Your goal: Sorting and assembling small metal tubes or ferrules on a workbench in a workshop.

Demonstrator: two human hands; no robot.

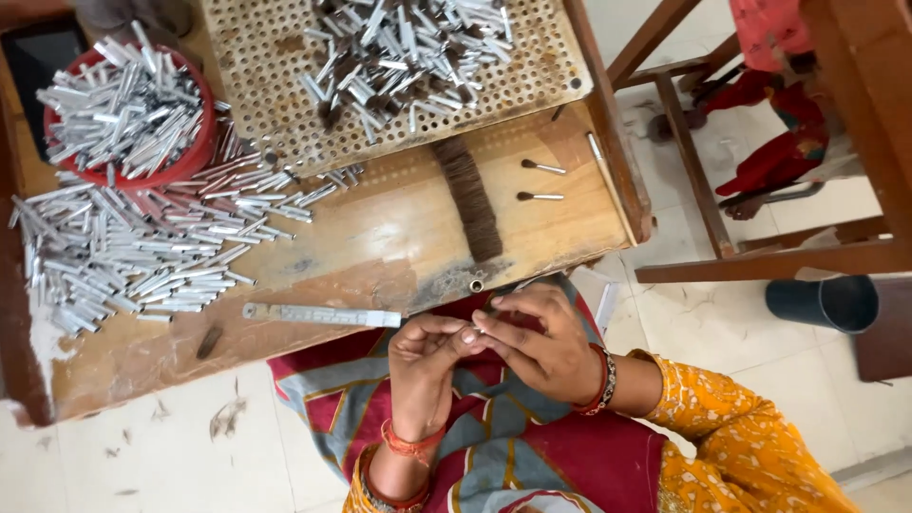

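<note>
My left hand [425,353] and my right hand [539,337] meet over my lap, just below the edge of the wooden work board [399,237]. Their fingertips pinch a small silver metal tube [478,330] between them, mostly hidden by the fingers. A long strip of brown bristle hair [469,198] lies on the board above my hands. Two finished small brushes [541,168] with brown tips lie to its right. A metal ruler [321,314] rests on the board left of my hands.
A red bowl [195,152] full of silver tubes sits at top left, with a loose pile of tubes [133,256] spread below it. A perforated board [285,104] carries more tubes. A dark cylinder [822,302] and wooden furniture legs [693,142] stand on the tiled floor right.
</note>
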